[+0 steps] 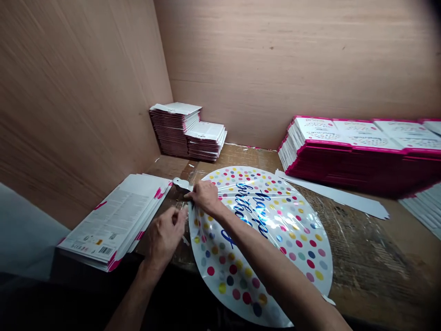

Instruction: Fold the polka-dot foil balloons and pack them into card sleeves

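Up close, the right hand point(206, 197) is closed in a pinch on the upper left rim of a flat round foil balloon point(292, 239), with its forearm point(272, 262) lying across the balloon's face. The balloon is printed with multicoloured polka dots and blue script, partly hidden by the arm, and it lies flat on the work surface, directly in front of the person. Its white neck tab point(181, 184) sticks out toward the back left, just beyond the right hand's fingertips, so the right hand is the nearer of the two to it.

The left hand point(165, 240) is curled, with its fingers at the balloon's left edge, below the right hand. Whether it grips the foil or only touches it cannot be told from this view.

Just left of that hand lies a flat stack of printed cards with pink edges point(117, 220). Beyond the balloon, a long white card strip point(330, 194) rests on the worn, taped bench top point(365, 257). Farther back, two piles of folded card point(182, 128) stand in the corner where the plywood walls point(262, 59) meet, and a long, deep block of pink-edged card packaging point(358, 156) fills the right side.
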Demonstrator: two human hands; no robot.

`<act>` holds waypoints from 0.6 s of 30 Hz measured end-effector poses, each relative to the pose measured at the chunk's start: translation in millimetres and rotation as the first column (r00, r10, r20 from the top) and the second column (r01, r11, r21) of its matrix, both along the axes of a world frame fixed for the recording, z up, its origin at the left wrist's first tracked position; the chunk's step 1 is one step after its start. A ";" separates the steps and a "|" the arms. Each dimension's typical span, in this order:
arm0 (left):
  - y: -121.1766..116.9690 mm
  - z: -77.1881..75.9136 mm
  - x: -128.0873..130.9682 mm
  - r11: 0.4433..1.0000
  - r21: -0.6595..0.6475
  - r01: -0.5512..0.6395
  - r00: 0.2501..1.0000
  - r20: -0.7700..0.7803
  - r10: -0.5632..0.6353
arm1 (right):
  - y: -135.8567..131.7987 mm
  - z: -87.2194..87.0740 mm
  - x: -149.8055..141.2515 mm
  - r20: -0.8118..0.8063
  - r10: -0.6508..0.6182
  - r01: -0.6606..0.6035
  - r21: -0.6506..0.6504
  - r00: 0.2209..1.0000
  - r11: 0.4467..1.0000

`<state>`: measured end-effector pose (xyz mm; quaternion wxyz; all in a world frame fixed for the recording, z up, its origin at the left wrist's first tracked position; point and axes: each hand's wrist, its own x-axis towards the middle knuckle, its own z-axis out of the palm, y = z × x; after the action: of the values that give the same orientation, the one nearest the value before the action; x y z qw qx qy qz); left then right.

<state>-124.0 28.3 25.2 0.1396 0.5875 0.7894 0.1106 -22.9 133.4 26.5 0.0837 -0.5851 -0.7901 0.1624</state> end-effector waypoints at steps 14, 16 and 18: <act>73.0 -7.4 -4.6 0.979 0.075 0.188 0.955 -0.246 -0.164 | -58.2 -14.0 125.4 -0.809 -0.475 0.302 -0.383 0.348 0.873; 72.4 3.3 -1.8 0.973 0.115 0.198 0.952 -0.258 -0.163 | -74.6 -9.7 157.4 -0.845 -0.515 0.298 -0.460 0.142 0.837; 52.3 12.2 11.5 0.956 0.107 0.275 0.945 -0.216 -0.247 | -87.6 -8.9 185.1 -0.838 -0.536 0.305 -0.486 0.105 0.819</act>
<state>-112.6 80.6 37.4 0.0329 0.7032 0.7052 0.0848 162.2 45.8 17.6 0.5305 -0.5663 -0.3493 0.5253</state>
